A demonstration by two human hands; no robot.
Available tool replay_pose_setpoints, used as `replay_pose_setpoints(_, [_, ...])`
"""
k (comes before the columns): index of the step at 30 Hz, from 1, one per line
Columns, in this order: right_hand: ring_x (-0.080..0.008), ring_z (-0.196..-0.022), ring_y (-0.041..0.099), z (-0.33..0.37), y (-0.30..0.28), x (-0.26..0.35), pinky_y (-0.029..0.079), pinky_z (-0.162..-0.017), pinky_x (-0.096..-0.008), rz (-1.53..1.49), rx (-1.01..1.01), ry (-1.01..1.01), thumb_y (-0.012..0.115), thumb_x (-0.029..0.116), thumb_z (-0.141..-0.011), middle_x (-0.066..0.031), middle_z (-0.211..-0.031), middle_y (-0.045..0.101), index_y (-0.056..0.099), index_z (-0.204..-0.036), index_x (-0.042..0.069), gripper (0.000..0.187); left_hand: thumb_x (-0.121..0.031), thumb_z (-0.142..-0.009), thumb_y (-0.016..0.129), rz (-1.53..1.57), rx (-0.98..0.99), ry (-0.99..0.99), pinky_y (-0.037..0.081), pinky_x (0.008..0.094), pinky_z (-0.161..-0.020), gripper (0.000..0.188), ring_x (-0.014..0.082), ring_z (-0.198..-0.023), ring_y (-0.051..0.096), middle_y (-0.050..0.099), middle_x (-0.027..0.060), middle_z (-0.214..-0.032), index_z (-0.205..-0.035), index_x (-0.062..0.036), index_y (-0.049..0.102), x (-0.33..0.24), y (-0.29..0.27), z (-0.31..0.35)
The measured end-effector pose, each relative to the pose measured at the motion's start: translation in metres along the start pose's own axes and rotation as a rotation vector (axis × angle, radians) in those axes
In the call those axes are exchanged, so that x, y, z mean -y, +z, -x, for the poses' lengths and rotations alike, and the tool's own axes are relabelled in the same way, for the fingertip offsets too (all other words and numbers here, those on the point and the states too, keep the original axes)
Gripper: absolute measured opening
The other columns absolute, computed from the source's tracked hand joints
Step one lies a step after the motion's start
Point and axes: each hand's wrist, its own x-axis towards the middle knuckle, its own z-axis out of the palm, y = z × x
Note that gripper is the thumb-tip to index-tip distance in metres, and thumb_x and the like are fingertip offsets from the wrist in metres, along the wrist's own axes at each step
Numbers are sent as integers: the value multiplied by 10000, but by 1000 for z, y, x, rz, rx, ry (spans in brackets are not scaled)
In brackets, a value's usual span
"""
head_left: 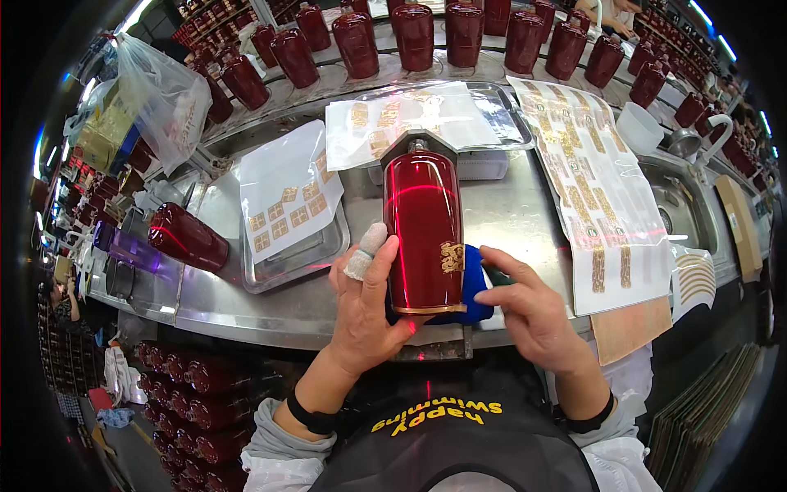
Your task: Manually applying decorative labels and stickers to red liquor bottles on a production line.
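Note:
A glossy dark red glass bottle [420,213] lies before me, neck pointing away, on a blue support [475,299] that shows at its right. Red light lines cross its body, and a gold patterned decal [452,257] sits low on its right side. My left hand [361,307] grips the bottle's lower left side, with white wraps on a finger or fingers. To the right, my right hand [533,307] has its fingers apart beside the blue support, holding nothing I can see. A gold band rings the bottle's base.
Gold decal sheets lie on a metal tray [275,277] at left, behind the bottle, and on a long white sheet [584,275] at right. Another red bottle [188,236] lies at left. Upright bottles [414,37] line the back. A sink [684,205] is far right.

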Motion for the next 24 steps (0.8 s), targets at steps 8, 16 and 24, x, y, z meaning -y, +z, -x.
replay_pose_setpoints(8, [-375, -1168, 481, -10, 18, 6, 395, -980, -438, 155, 54, 107, 719, 173, -822, -203, -1233, 495, 622, -913, 43, 186, -283, -646, 809, -277, 74, 93, 295, 473, -1012, 870, 327, -1201, 467, 444, 184, -1428, -1391, -13, 449, -5, -10, -7])
replay_pose_setpoints(16, [-312, -1165, 494, -12, 6, 16, 400, -969, -385, 46, 36, 80, 702, 138, -844, -168, -1209, 499, 636, -843, 54, 107, -416, -893, 621, 445, 74, -135, 176, 432, -1153, 748, 377, -1404, 274, 315, 231, -1502, -1453, 2, 354, 7, -3, 4])
replay_pose_setpoints(24, [-290, -1152, 506, -12, 5, 11, 417, -943, -378, 11, 34, 99, 693, 150, -851, -164, -1192, 497, 632, -838, 41, 125, -391, -921, 589, 440, 44, -195, 175, 429, -1154, 729, 366, -1416, 247, 283, 233, -1510, -1461, 13, 314, 0, 5, 5])
